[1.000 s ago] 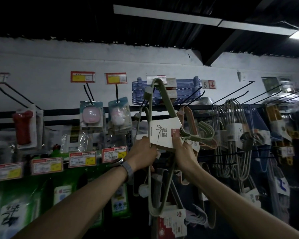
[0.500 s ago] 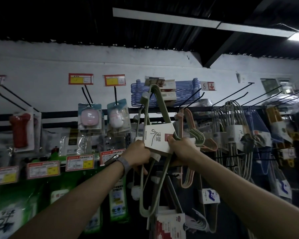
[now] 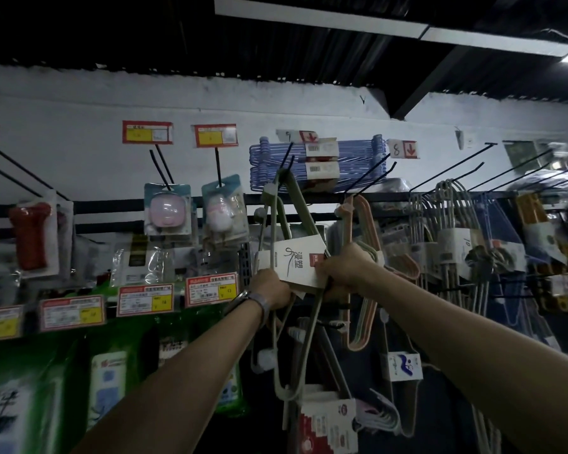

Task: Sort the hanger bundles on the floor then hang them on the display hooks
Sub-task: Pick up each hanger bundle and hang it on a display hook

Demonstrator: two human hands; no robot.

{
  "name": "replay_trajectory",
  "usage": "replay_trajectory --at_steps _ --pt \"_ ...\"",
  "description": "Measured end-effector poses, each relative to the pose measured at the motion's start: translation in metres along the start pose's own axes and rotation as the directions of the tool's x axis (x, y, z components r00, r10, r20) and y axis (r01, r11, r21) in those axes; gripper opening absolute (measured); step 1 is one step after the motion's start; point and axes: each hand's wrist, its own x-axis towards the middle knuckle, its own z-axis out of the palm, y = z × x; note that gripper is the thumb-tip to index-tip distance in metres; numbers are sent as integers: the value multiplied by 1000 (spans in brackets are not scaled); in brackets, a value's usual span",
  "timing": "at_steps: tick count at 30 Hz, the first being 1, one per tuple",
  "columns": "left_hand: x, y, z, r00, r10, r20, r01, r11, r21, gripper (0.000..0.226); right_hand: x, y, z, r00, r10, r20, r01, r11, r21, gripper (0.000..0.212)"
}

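Note:
A bundle of pale green hangers (image 3: 287, 204) wrapped in a white paper band is raised in front of the display wall. Its top end sits at the tip of a black display hook (image 3: 286, 158). My left hand (image 3: 271, 288) grips the bundle at the band's lower left. My right hand (image 3: 343, 268) grips it at the band's right edge. A pink hanger bundle (image 3: 363, 224) hangs just to the right, partly behind my right hand.
Grey hanger bundles (image 3: 446, 231) hang further right under several long bare hooks (image 3: 453, 167). Blue hangers (image 3: 351, 158) lie stacked on the top rail. Packaged goods and price tags (image 3: 145, 299) fill the wall to the left. More hangers hang below.
Both hands lifted the green bundle up and a little left, bringing its top end to the hook's tip. My right hand slid from under the band to its right edge.

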Motion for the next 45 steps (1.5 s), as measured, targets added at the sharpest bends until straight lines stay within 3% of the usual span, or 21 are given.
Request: replay_trajectory --at_steps 4,8,12,18,22,26,28,31,33,39,42,45 --pt "24 -15 22 990 1 -142 -7 999 -38 45 18 1 16 998 28 62 -24 998 -58 21" --pt "33 -12 35 952 -156 -263 105 975 -197 38 40 2 32 998 50 49 -46 995 -83 21" --pt "54 -26 42 951 -136 -278 113 989 -96 41 56 4 57 999 46 27 -41 988 -152 25" --pt "68 -34 44 920 -176 -350 152 984 -94 38 71 9 84 1000 -18 -19 12 967 -253 33" --pt "68 -38 53 929 -143 -342 128 990 -65 43 67 3 80 993 2 119 40 933 -357 31" --pt "55 -28 53 905 -208 -371 148 972 -184 41 50 -4 67 968 19 252 79 925 -372 34" --pt "47 -28 48 946 -187 -264 138 972 -192 60 41 -7 60 965 37 261 84 894 -440 35" --pt "21 -26 36 981 -143 -133 118 976 -183 105 27 -9 47 970 -64 235 176 849 -499 32" --pt "-1 -20 33 987 -116 -115 98 983 -156 113 14 -7 33 967 -162 197 245 806 -539 31" --pt "-87 0 20 1000 28 11 -29 994 102 73 -59 7 -15 910 -371 185 408 722 -559 34" --pt "-135 9 11 993 111 37 -117 972 202 47 -102 24 -36 886 -414 210 457 699 -550 31" --pt "-185 13 7 978 197 64 -205 962 178 29 -149 49 -53 893 -380 243 449 692 -566 35"
